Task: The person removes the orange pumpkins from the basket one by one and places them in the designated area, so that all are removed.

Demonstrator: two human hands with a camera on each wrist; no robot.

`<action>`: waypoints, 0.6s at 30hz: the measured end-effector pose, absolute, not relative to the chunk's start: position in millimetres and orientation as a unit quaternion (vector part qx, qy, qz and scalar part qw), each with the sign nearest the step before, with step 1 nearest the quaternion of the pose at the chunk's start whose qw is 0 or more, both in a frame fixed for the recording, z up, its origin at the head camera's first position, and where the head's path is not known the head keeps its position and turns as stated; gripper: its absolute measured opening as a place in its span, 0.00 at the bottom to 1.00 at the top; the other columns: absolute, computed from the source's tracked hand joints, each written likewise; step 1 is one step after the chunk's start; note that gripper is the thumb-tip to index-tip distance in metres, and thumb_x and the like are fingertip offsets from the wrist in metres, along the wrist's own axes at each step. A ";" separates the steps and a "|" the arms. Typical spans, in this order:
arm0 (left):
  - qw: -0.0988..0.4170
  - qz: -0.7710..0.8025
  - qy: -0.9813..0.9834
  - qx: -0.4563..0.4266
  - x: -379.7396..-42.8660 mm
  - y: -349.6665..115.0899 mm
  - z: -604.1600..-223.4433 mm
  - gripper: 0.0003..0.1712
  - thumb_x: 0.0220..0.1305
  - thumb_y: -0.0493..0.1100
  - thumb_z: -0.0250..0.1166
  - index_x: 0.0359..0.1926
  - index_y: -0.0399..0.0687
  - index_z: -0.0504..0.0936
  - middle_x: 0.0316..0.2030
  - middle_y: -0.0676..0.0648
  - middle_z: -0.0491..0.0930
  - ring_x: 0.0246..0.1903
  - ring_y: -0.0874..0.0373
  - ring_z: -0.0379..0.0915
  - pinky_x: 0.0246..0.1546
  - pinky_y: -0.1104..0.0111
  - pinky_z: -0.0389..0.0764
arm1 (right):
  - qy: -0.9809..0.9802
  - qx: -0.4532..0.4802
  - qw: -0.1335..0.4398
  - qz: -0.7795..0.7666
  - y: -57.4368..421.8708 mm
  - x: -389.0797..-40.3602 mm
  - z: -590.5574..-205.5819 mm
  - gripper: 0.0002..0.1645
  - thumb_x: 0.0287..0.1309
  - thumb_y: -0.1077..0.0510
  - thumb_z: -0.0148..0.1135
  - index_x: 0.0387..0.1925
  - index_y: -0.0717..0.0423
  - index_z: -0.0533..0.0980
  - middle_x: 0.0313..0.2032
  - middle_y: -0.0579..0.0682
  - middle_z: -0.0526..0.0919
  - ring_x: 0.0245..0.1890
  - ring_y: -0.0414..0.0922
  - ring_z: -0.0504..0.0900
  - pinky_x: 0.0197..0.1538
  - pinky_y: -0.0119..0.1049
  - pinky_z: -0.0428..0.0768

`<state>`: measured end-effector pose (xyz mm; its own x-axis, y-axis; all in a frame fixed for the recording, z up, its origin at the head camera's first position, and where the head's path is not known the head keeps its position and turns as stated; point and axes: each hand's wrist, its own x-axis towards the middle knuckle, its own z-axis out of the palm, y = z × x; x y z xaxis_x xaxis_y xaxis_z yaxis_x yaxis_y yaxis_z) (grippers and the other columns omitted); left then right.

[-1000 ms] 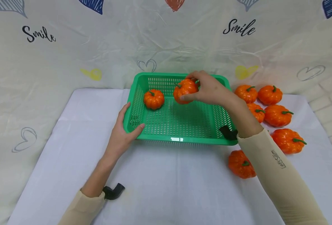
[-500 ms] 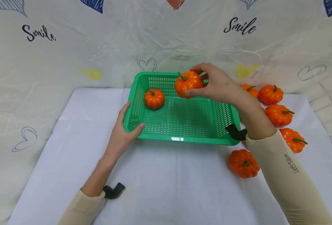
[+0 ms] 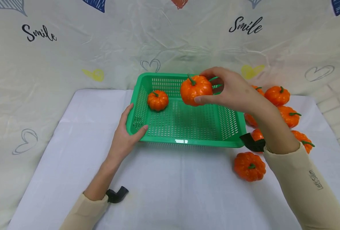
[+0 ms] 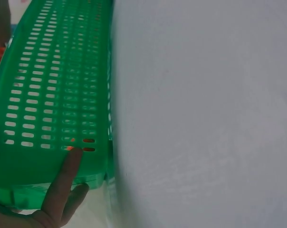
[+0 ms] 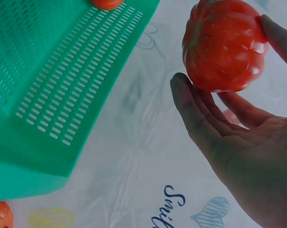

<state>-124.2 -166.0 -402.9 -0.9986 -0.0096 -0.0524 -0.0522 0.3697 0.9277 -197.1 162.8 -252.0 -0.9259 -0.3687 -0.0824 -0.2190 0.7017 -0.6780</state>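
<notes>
A small orange pumpkin [image 3: 196,90] with a green stem is held by my right hand [image 3: 230,89] above the green basket [image 3: 187,141], between thumb and fingertips. The right wrist view shows the same pumpkin [image 5: 226,45] apart from the basket wall. Inside the basket, toward its left, a second pumpkin [image 3: 157,100] sits on the bottom. My left hand [image 3: 122,137] grips the basket's near left corner, its thumb over the rim. Up close in the left wrist view, two fingers of the left hand [image 4: 58,199] lie against the perforated wall [image 4: 53,95].
Several more pumpkins lie on the white cloth right of the basket, some partly hidden by my right forearm. One pumpkin [image 3: 249,166] lies nearest the front, another [image 3: 277,95] at the back. A printed sheet [image 3: 100,48] hangs behind the table.
My right hand has moved slightly rightward with the pumpkin, first rising and then lowering a little, while the pumpkin's stem turned. The left hand and the basket stay in place.
</notes>
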 end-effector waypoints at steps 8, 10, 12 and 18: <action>0.021 0.554 0.832 -0.027 -122.3 -164.2 -402.1 0.51 0.66 0.58 0.69 0.81 0.80 0.48 0.82 0.54 0.53 0.75 0.49 0.58 0.74 0.45 0.64 | 0.919 -0.161 0.099 -0.347 181.2 -177.0 -253.6 0.46 0.55 0.36 0.77 0.71 0.45 0.71 0.64 0.49 0.77 0.62 0.51 0.76 0.65 0.56 0.77; 0.020 0.555 0.831 -0.026 -122.2 -163.9 -401.7 0.51 0.66 0.58 0.69 0.81 0.81 0.48 0.82 0.54 0.53 0.76 0.49 0.58 0.74 0.45 0.64 | 0.920 -0.158 0.094 -0.345 187.5 -171.0 -253.5 0.45 0.55 0.37 0.77 0.71 0.42 0.71 0.63 0.48 0.78 0.61 0.51 0.76 0.64 0.53 0.77; 0.018 0.554 0.832 -0.026 -122.3 -163.7 -401.1 0.51 0.66 0.58 0.69 0.81 0.81 0.48 0.82 0.54 0.53 0.75 0.49 0.58 0.74 0.45 0.64 | 0.922 -0.156 0.089 -0.342 193.4 -165.3 -253.3 0.43 0.56 0.38 0.77 0.71 0.40 0.72 0.62 0.47 0.78 0.61 0.50 0.76 0.62 0.48 0.77; 0.018 0.556 0.831 -0.026 -122.5 -163.9 -401.2 0.51 0.67 0.58 0.69 0.81 0.81 0.48 0.82 0.55 0.52 0.75 0.50 0.58 0.74 0.46 0.64 | 0.925 -0.133 0.091 -0.343 207.2 -144.3 -256.0 0.41 0.56 0.39 0.77 0.70 0.28 0.71 0.61 0.41 0.78 0.58 0.48 0.78 0.52 0.37 0.74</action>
<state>-122.5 -163.9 -401.2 -0.9980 -0.0230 -0.0581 -0.0625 0.3807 0.9226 -144.3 207.2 -256.0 -0.9480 -0.3087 -0.0773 -0.1837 0.7291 -0.6592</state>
